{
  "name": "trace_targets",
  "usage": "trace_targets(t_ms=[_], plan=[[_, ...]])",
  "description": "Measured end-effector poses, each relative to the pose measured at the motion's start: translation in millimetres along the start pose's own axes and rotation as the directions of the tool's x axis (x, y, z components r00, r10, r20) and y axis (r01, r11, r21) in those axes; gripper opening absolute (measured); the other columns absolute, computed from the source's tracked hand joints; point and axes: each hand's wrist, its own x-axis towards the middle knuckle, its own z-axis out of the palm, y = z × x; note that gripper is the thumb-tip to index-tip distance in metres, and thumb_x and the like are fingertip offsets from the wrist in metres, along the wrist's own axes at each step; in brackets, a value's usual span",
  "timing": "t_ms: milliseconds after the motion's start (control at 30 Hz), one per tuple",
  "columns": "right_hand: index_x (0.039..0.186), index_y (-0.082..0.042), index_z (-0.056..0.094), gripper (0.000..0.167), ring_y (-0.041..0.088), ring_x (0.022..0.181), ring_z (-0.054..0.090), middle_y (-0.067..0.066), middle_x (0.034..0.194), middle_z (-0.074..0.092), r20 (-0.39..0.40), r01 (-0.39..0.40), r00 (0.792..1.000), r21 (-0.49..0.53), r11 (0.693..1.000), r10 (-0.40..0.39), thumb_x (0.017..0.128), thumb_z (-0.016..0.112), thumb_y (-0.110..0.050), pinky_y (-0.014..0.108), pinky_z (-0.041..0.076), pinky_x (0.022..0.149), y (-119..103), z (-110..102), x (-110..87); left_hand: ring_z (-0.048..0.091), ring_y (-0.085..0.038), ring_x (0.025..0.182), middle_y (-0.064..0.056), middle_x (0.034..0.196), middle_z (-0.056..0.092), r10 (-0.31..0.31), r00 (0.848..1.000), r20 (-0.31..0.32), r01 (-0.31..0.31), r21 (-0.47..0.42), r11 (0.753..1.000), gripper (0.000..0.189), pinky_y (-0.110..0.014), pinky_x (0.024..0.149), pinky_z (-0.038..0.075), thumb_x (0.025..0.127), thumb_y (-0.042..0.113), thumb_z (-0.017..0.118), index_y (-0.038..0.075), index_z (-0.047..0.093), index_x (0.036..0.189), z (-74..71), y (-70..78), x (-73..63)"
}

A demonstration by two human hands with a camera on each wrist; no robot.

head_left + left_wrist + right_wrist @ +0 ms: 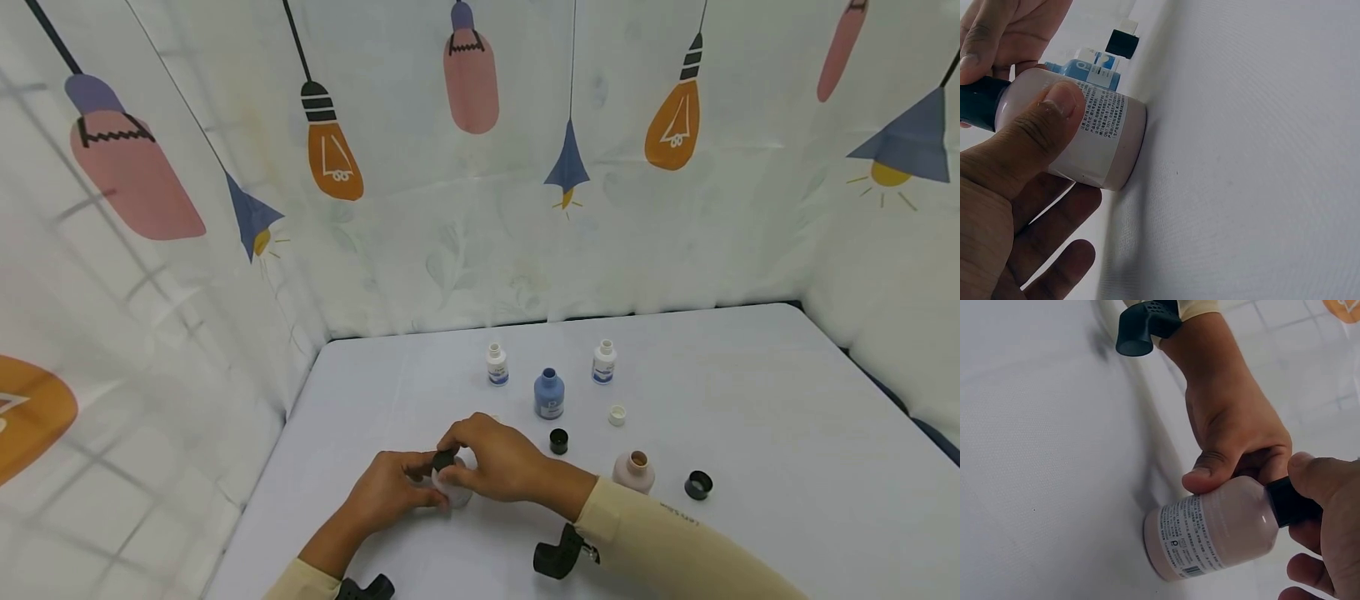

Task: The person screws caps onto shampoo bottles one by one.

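Observation:
A pale pink bottle (1235, 519) with a printed label stands on the table between the two hands. My left hand (386, 493) grips its body, the thumb pressed on the side near the label in the left wrist view. At the neck, my right hand (501, 460) pinches the black cap (1286, 501) between thumb and fingers. In the head view the fingers cover much of the bottle and part of the cap.
Beyond the hands stand an uncapped blue bottle (549, 398) and two small uncapped white bottles (497, 367). An open pink bottle (632, 473) is beside the right forearm. Black caps (698, 485) and a white cap (617, 415) lie on the white table (787, 400).

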Motion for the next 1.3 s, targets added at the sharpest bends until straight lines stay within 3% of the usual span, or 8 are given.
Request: trace_targets(t_ms=[167,300,400,533,767,900,1100,1300], plan=[[0.131,-0.024,0.065,0.040,0.009,0.114,0.056,-0.013,0.117,0.061,0.006,-0.022,1.000,0.005,1.000,0.022,0.096,0.073,-0.043,0.027,0.051,0.090,-0.2,-0.1,0.3,0.069,-0.009,0.097,0.022,0.108,0.073,0.007,1.000,-0.005,-0.007,0.004,1.000,0.050,-0.034,0.082,0.055,0.071,0.043,0.092,0.035,0.077,0.118,0.0,-1.4,0.0],[0.144,-0.024,0.058,0.046,0.007,0.126,0.050,-0.012,0.132,0.059,0.029,0.036,0.999,-0.006,0.999,-0.036,0.100,0.067,-0.038,0.032,0.048,0.100,0.6,-2.4,-1.0,0.070,-0.009,0.097,0.021,0.109,0.074,0.023,1.000,-0.007,-0.023,-0.008,1.000,0.051,-0.034,0.082,0.056,0.071,0.042,0.092,0.032,0.078,0.119,0.1,-2.9,0.0],[0.143,-0.027,0.059,0.041,0.006,0.129,0.049,-0.015,0.137,0.057,0.051,0.085,0.995,-0.010,0.996,-0.084,0.103,0.063,-0.030,0.032,0.047,0.101,1.2,-3.7,-1.3,0.069,-0.010,0.097,0.020,0.107,0.074,0.018,1.000,-0.005,-0.018,-0.018,1.000,0.048,-0.032,0.082,0.056,0.072,0.040,0.092,0.028,0.079,0.116,-0.3,-2.6,-0.2],[0.136,-0.029,0.065,0.034,0.005,0.125,0.050,-0.018,0.132,0.060,0.054,0.092,0.994,-0.021,0.996,-0.091,0.103,0.064,-0.025,0.031,0.048,0.099,0.1,-4.1,-0.7,0.068,-0.010,0.096,0.019,0.106,0.074,0.001,1.000,-0.002,-0.001,-0.015,1.000,0.047,-0.031,0.080,0.055,0.072,0.040,0.092,0.026,0.079,0.115,-1.0,-1.3,-0.7],[0.126,-0.024,0.067,0.031,0.003,0.109,0.054,-0.015,0.114,0.062,0.011,0.012,1.000,-0.040,0.999,-0.012,0.098,0.071,-0.039,0.025,0.051,0.086,-2.5,-2.2,0.4,0.068,-0.009,0.095,0.020,0.109,0.074,0.008,1.000,-0.006,-0.008,-0.003,1.000,0.050,-0.031,0.081,0.055,0.072,0.043,0.092,0.031,0.078,0.118,0.4,-1.0,0.3],[0.126,-0.024,0.066,0.035,0.004,0.109,0.054,-0.014,0.114,0.061,0.009,-0.009,1.000,-0.033,0.999,0.009,0.097,0.073,-0.041,0.025,0.051,0.087,-2.2,-0.9,0.7,0.069,-0.008,0.095,0.022,0.107,0.074,0.011,1.000,-0.009,-0.011,0.006,1.000,0.048,-0.031,0.080,0.055,0.071,0.043,0.092,0.033,0.078,0.117,1.1,-1.4,0.5],[0.144,-0.025,0.059,0.045,0.007,0.125,0.051,-0.014,0.132,0.060,0.048,0.061,0.997,-0.048,0.997,-0.059,0.101,0.068,-0.034,0.032,0.049,0.098,1.1,-1.9,-0.4,0.069,-0.010,0.094,0.020,0.107,0.074,0.023,1.000,-0.011,-0.023,0.007,1.000,0.048,-0.031,0.080,0.055,0.072,0.041,0.092,0.029,0.079,0.116,0.7,-0.9,-0.1],[0.139,-0.032,0.063,0.036,0.005,0.126,0.050,-0.020,0.134,0.059,0.061,0.121,0.991,-0.038,0.992,-0.118,0.103,0.065,-0.028,0.031,0.048,0.098,2.5,-2.2,-0.9,0.069,-0.012,0.094,0.017,0.106,0.075,-0.006,1.000,-0.011,0.006,0.004,1.000,0.046,-0.030,0.079,0.055,0.072,0.043,0.092,0.024,0.080,0.113,-0.2,-0.8,-1.5]])
